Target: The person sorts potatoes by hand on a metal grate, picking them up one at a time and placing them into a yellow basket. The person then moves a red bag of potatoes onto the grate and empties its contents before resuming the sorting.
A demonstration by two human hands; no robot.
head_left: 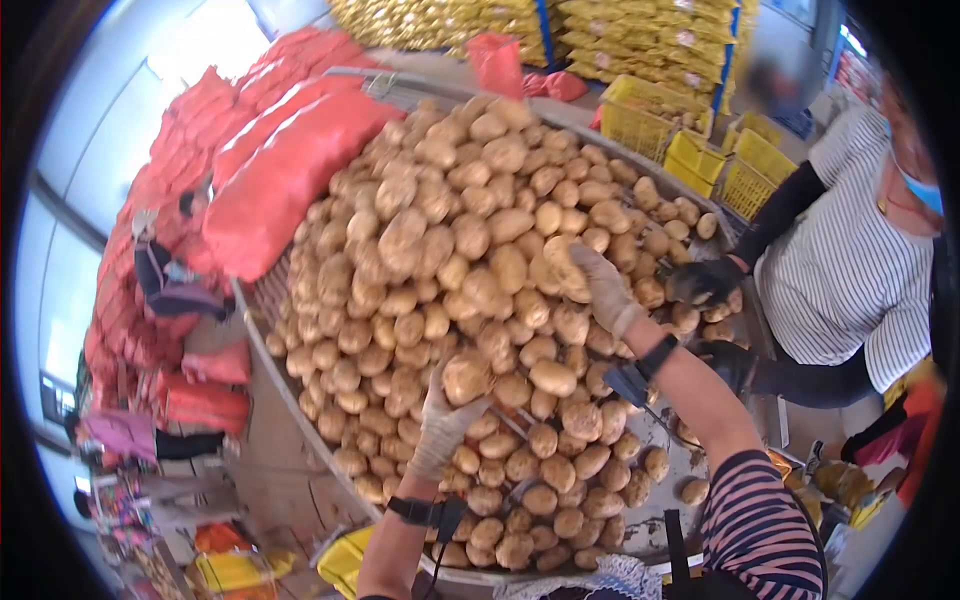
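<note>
A large heap of potatoes [455, 220] lies piled on a metal sorting table [655, 520]. My left hand [445, 420], in a pale thin glove, is closed around a round potato [467, 377] above the near part of the heap. Farther out and to the right, my right hand [607, 292], gloved alike, grips a long potato [567, 268] at the heap's side. Its fingertips are partly hidden behind that potato. Each of my wrists wears a dark strap with a small device.
At the right a co-worker in a striped shirt reaches over the table with black gloves [705, 283]. Red sacks [290, 160] are stacked at the left. Yellow crates [655, 115] and filled yellow net bags [650, 40] stand behind. Other people [175, 275] are at the far left.
</note>
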